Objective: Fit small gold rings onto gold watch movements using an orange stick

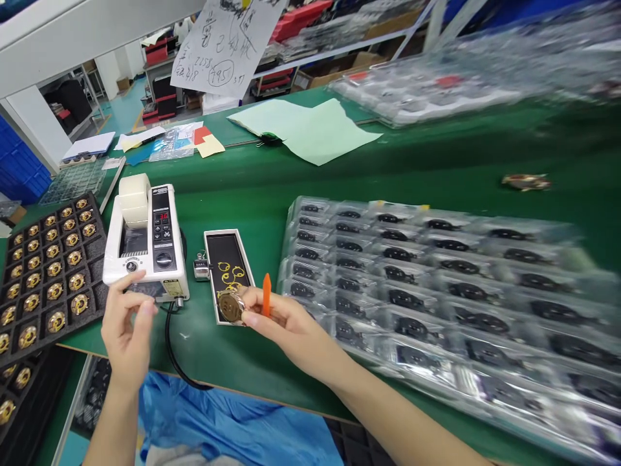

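My right hand (281, 317) holds a round metal watch case (231, 307) between thumb and fingers, with an orange pointed tool (266, 294) tucked upright in the same hand. Below the case lies a white-rimmed black tray (245, 255) with thin yellow rings (226, 266) inside. My left hand (127, 323) is at the front of a white tape dispenser (167, 272), its fingers bent and its thumb and index apart; whether something small is at the fingertips is too small to tell. A small metal counter (200, 266) stands beside the tray.
Clear plastic trays of dark parts (398, 275) cover the right side. A black foam tray (48, 259) with gold round parts is at the left. Pale green paper (325, 133) lies at the back, and a loose metal piece (526, 182) rests at the right.
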### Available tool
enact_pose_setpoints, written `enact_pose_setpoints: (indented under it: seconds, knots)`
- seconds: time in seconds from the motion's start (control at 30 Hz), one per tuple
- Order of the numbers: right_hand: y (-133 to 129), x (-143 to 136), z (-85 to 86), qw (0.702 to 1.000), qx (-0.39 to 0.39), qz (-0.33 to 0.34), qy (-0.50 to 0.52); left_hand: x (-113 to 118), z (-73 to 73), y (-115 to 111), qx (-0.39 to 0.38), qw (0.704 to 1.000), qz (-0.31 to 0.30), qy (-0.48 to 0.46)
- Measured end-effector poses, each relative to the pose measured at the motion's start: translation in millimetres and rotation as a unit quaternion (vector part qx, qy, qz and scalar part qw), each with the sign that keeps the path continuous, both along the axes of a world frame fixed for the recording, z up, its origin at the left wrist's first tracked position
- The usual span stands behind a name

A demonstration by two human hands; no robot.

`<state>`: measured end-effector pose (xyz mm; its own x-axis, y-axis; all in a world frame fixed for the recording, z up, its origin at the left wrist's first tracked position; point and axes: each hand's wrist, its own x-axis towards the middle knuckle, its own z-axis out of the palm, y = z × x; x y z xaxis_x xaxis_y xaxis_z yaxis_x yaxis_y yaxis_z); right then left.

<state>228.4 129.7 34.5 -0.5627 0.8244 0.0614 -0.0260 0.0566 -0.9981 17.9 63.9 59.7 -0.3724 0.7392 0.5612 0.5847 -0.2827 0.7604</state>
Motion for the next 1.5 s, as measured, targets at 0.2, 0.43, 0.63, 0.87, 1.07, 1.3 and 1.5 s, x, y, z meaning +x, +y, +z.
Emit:
enact_pose_setpoints:
  seconds: [0.2,0.43,0.63,0.87,1.07,1.3,1.5]
  knots:
    - [3.8,2.9,0.0,0.993,-0.087,0.044,0.071,0.0,26.6,8.6,-0.102,0.986,-0.115,0.069]
    - [5.3,4.7,-5.8,0.975,-0.170,0.093,0.110,22.8,12.0,4.7,-0.175,0.932,-0.286,-0.140]
    - [5.0,3.1,-8.3,0.968,-0.150,0.132,0.152,32.3,7.8,7.6,-0.240,0.914,-0.300,-0.131]
    - [4.1,2.7,-6.0,0.966,-0.147,0.146,0.152,34.0,6.3,8.9,-0.264,0.907,-0.302,-0.132]
    - [3.7,2.3,-7.9,0.968,-0.135,0.146,0.153,35.1,2.6,10.7,-0.261,0.911,-0.287,-0.138]
    - [3.9,1.8,-7.4,0.974,-0.120,0.138,0.133,40.3,-0.7,8.3,-0.242,0.930,-0.252,-0.115]
    - [3.4,-0.8,-3.9,0.978,-0.102,0.132,0.123,44.5,-4.3,6.3,-0.232,0.958,-0.162,-0.034]
